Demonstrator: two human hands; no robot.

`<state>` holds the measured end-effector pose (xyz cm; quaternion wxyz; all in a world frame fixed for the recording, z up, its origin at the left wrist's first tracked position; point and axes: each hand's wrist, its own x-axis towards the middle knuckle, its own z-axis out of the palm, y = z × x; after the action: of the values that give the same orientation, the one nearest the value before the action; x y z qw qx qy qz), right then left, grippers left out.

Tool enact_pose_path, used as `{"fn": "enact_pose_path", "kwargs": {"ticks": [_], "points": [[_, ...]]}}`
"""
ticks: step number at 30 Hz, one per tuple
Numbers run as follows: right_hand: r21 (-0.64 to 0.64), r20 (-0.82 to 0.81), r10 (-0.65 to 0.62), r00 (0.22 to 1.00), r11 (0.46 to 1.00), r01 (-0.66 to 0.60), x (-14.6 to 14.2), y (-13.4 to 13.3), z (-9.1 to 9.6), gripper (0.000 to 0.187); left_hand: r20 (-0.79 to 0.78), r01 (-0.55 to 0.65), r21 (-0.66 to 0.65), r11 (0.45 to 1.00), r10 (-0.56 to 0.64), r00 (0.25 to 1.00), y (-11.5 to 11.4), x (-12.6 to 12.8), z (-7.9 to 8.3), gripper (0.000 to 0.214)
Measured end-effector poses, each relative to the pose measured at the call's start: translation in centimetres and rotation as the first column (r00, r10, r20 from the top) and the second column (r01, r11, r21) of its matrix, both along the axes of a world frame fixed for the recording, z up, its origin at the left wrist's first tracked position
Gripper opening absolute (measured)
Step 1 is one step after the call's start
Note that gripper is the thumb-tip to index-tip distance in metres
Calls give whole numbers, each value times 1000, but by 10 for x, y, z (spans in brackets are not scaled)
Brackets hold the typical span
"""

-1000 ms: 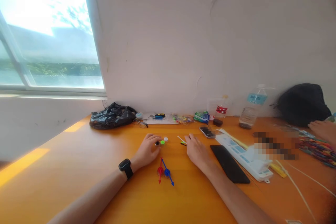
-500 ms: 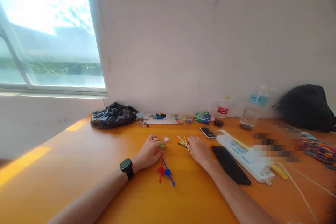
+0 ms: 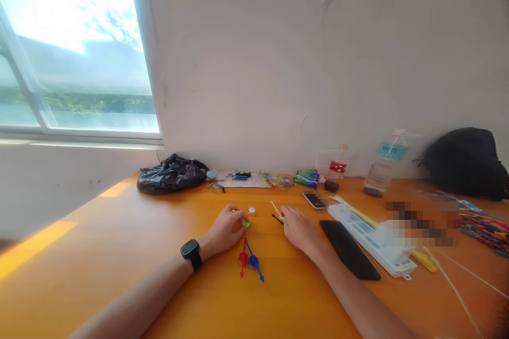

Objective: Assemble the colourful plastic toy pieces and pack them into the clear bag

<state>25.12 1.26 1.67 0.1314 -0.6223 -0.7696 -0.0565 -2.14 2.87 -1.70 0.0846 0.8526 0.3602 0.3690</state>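
My left hand (image 3: 225, 230), with a black watch on its wrist, rests on the orange table (image 3: 119, 275), fingers pinched on a small green round piece (image 3: 246, 223). A white round piece (image 3: 252, 211) lies just beyond it. My right hand (image 3: 299, 229) lies close by, its fingertips closed on thin plastic arrow sticks (image 3: 277, 213), white, black and yellow. In front of both hands lie a red arrow stick (image 3: 243, 258) and a blue arrow stick (image 3: 254, 260), crossed side by side.
A black phone (image 3: 349, 248) and a white power strip (image 3: 371, 239) lie right of my right hand. Along the wall stand a black plastic bag (image 3: 170, 175), glasses (image 3: 213, 186), a second phone (image 3: 314, 200), a water bottle (image 3: 384, 170) and a black bag (image 3: 465, 163).
My left hand has closed on the green piece and the black piece no longer shows. My right hand has gathered the thin sticks. Another person's hand at the far right has left the view.
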Motion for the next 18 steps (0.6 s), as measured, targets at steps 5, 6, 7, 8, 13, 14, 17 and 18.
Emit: {"fn": "enact_pose_path", "kwargs": {"ticks": [5,6,7,8,13,14,17,18], "points": [[-25,41,-53,998,998,54,4,0,-4,19,62,24,-47,999,-21,998,-3,2,5,14],[-35,35,-43,998,998,44,4,1,-5,21,82,36,-63,997,-31,996,-4,2,6,17],[-42,28,-31,999,999,32,4,1,-6,23,100,52,-77,996,-44,994,-4,2,6,21],[-47,20,-20,1000,999,21,4,1,-7,25,114,68,-88,994,-58,992,-5,2,6,25],[-55,0,-17,1000,998,17,2,1,-7,27,117,100,-100,990,-89,989,-8,2,8,26],[-58,0,-29,1000,998,29,2,0,-6,26,113,101,-103,990,-89,990,-9,2,8,25],[-57,35,-74,997,995,76,2,-1,-4,22,109,96,-111,989,-84,990,-10,3,10,23],[-59,53,-82,995,995,85,2,-2,-4,22,110,94,-113,989,-82,991,-10,3,10,22]]}}
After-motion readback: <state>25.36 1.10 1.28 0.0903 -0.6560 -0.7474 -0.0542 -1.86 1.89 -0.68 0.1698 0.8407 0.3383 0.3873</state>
